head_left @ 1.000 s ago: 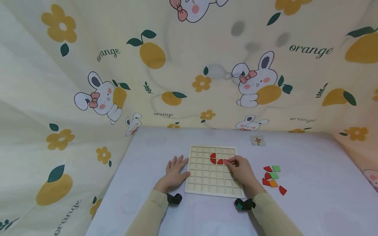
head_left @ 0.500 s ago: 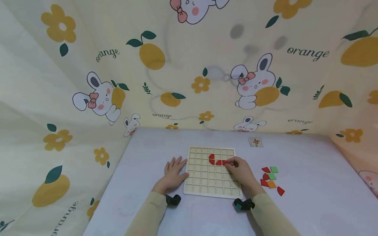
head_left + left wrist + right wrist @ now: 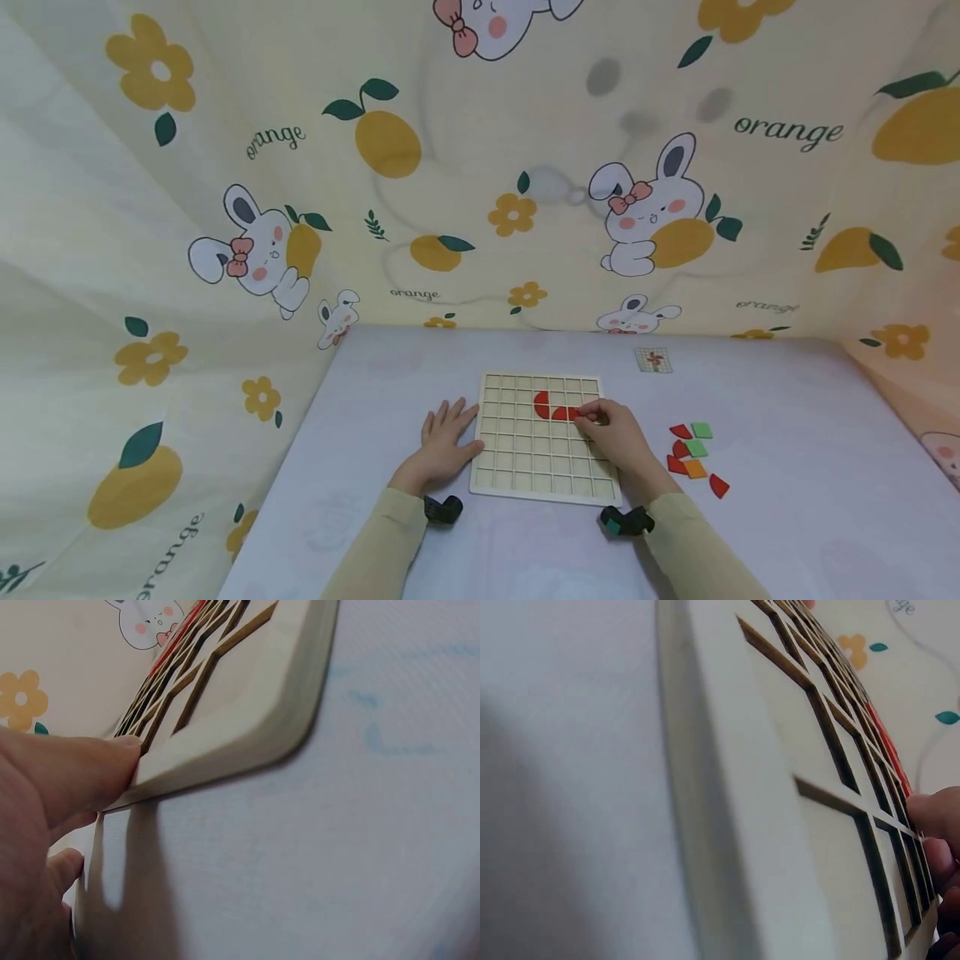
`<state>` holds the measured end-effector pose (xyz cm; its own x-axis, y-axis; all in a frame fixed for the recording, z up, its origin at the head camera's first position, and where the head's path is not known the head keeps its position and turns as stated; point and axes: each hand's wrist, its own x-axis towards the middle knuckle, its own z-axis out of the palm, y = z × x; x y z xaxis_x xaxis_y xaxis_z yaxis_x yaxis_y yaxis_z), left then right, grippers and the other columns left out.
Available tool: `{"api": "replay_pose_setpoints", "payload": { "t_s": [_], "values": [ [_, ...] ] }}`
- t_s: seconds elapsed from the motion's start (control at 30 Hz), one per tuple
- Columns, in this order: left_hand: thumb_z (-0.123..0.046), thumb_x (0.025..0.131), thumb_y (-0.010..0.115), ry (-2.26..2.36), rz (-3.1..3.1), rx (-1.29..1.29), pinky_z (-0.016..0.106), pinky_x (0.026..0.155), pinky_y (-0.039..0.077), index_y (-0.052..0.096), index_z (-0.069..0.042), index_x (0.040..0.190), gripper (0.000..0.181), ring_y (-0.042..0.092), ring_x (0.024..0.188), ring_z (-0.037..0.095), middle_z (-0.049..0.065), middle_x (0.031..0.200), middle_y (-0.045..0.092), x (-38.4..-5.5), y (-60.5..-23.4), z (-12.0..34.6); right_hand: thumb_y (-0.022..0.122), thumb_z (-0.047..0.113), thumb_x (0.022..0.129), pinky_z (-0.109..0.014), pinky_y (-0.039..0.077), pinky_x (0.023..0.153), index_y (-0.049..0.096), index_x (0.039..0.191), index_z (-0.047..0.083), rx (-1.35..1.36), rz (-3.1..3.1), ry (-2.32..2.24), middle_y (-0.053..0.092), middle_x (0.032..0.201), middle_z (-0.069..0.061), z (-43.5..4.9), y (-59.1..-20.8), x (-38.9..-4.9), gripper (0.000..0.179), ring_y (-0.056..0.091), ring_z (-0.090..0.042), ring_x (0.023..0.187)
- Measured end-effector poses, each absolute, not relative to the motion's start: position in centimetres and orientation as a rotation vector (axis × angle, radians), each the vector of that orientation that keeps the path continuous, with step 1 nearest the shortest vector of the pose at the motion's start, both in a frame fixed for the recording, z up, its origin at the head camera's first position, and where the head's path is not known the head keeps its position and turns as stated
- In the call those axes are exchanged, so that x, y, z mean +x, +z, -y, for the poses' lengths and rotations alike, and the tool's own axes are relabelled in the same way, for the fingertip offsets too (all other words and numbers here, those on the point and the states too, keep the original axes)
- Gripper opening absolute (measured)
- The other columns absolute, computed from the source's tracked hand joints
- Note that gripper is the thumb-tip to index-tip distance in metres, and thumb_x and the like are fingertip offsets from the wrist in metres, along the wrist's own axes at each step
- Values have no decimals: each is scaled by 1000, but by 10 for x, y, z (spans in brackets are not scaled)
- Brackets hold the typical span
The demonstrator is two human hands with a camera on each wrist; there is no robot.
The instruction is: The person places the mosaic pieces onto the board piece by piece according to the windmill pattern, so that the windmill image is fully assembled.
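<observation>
A pale square wooden grid board [image 3: 546, 499] lies on the table. Red quarter-round tiles [image 3: 542, 406] sit in its upper middle cells, with another red tile [image 3: 560, 413] lower and to the right. My right hand [image 3: 611, 429] reaches over the board's right side, thumb and fingers pinching a red tile [image 3: 573, 412] at the end of that row; the fingertips partly cover it. In the right wrist view the thumb [image 3: 934, 812] meets the red strip. My left hand [image 3: 442, 446] lies spread beside the board, its thumb [image 3: 97, 769] pressing the board's left edge.
Right of the board lie loose red tiles [image 3: 718, 485], green squares [image 3: 701, 430] and an orange square [image 3: 695, 468]. A small pattern card [image 3: 654, 359] with a grid picture lies at the back of the white table [image 3: 420, 358]. A printed curtain hangs behind and at the left.
The red tile at my right fingertips seems to have shifted slightly and lies more in line with its neighbour. The left hand stays put; the head view sways slightly.
</observation>
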<state>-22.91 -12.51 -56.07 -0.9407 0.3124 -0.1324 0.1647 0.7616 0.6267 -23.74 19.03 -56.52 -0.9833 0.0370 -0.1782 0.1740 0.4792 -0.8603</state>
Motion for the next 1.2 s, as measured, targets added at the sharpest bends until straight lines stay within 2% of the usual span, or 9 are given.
{"api": "replay_pose_setpoints", "payload": {
  "t_s": [0.2, 0.37, 0.57, 0.77, 0.93, 1.2],
  "values": [
    [-38, 96, 57, 914, -2736, 335, 48, 113, -12, 31, -19, 153, 65, -6, 147, 28, 6, 161, 13, -231, -561, 125, 65, 34, 94, -32, 46, 81, 61, 121, 16, 156, -2539, -1473, 59, 108, -5, -202, -551, -229, 33, 50, -24, 100],
    [-38, 96, 57, 916, -2739, 325, 49, 114, -11, 32, -18, 152, 64, -5, 147, 29, 7, 161, 14, -230, -560, 124, 60, 33, 97, -31, 48, 73, 60, 124, 11, 12, -2684, -1346, 61, 105, -5, -233, -531, -217, 35, 53, -22, 92],
    [-38, 96, 57, 927, -2725, 337, 50, 114, -11, 32, -18, 152, 65, -5, 147, 30, 8, 161, 14, -230, -561, 122, 62, 38, 95, -31, 51, 67, 58, 127, 7, 27, -2735, -1241, 63, 103, -9, -283, -507, -194, 45, 57, -25, 87],
    [-41, 95, 58, 905, -2709, 323, 49, 113, -12, 30, -20, 153, 68, -8, 147, 29, 5, 161, 11, -229, -560, 122, 64, 49, 90, -31, 52, 65, 57, 126, 7, 120, -2705, -1165, 63, 102, -8, -323, -509, -169, 56, 57, -24, 88],
    [-41, 93, 61, 905, -2712, 335, 49, 113, -12, 30, -21, 153, 70, -8, 147, 29, 6, 162, 11, -229, -557, 123, 63, 52, 90, -31, 50, 62, 56, 128, 3, 169, -2692, -1128, 62, 100, -8, -341, -511, -151, 62, 53, -24, 87],
    [-40, 92, 62, 945, -2695, 357, 52, 113, -10, 31, -17, 153, 72, -7, 146, 32, 9, 161, 12, -228, -557, 125, 61, 59, 87, -28, 48, 69, 52, 133, 3, 302, -2629, -1094, 62, 105, -6, -354, -520, -139, 73, 53, -23, 94]
  ]
}}
